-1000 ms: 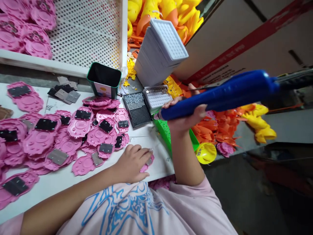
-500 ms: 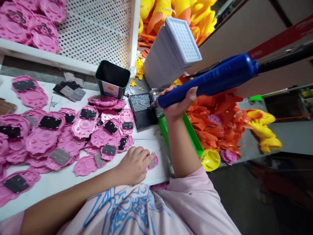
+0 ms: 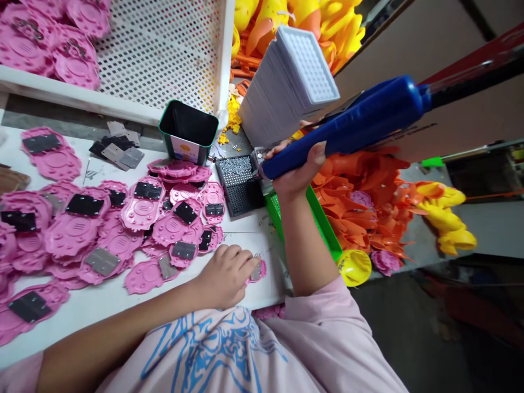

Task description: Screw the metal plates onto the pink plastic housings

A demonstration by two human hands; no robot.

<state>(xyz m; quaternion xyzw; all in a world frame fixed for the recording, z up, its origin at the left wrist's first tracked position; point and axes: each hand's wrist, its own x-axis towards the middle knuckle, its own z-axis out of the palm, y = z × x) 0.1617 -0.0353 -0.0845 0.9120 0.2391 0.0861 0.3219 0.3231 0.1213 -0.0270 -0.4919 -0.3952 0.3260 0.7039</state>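
Note:
My right hand (image 3: 301, 172) is wrapped round a blue electric screwdriver (image 3: 347, 128), which lies nearly level with its cable running off to the right. Its tip points down-left at the right edge of a black perforated screw tray (image 3: 239, 185), whose upper part is filled with small screws. Close to my body, my left hand (image 3: 227, 273) rests closed over a pink plastic piece (image 3: 257, 270) with a grey plate on it; most of that piece is hidden under the fingers. Left of this hand lie many pink plastic panels (image 3: 141, 204) bearing black or grey plates.
Behind the screw tray stand a black bin (image 3: 188, 131) and a tall stack of white trays (image 3: 278, 82). A white perforated crate (image 3: 164, 60) holds more pink panels. Loose plates (image 3: 118, 147) lie at left. Right of my forearm are a green basket (image 3: 323, 218) and orange parts (image 3: 360, 191).
The rear end of the screwdriver has risen slightly, while its tip stays by the screw tray. My left hand keeps its place on the pink piece.

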